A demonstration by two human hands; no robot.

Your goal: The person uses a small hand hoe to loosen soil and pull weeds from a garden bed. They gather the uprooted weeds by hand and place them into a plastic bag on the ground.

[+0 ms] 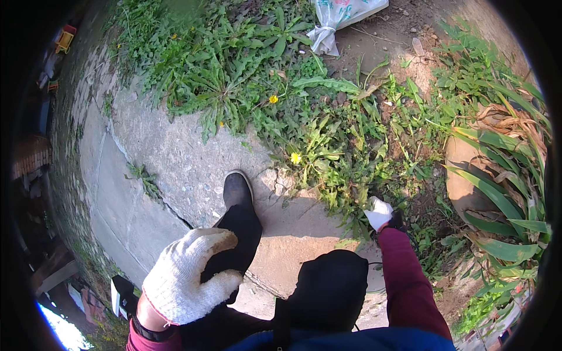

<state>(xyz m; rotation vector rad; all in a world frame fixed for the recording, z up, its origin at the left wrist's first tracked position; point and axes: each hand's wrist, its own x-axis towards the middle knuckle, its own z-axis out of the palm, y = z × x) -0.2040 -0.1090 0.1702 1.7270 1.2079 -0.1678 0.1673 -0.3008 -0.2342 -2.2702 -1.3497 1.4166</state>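
Observation:
My left hand [189, 272], in a white knit glove with brown-stained fingertips, hangs over my left leg. Its thumb and fingers are apart, with nothing between them. To the right, my right hand [378, 213] wears a white glove too and reaches low into a patch of leafy weeds [338, 180] beside the concrete. Its fingertips are partly hidden among the leaves, so whether they grip anything cannot be made out. Just ahead of that patch's near edge, a yellow flower [296, 158] stands out. Bare soil [423, 206] shows to the right of the hand.
Cracked concrete paving [175, 140] runs under my left shoe [237, 191]. More dandelion-like weeds [219, 83] spread ahead. A tied white plastic bag [336, 22] lies on dirt at the top. At right, long-leaved plants [500, 193] hang over a rounded tan stone or pot [461, 175].

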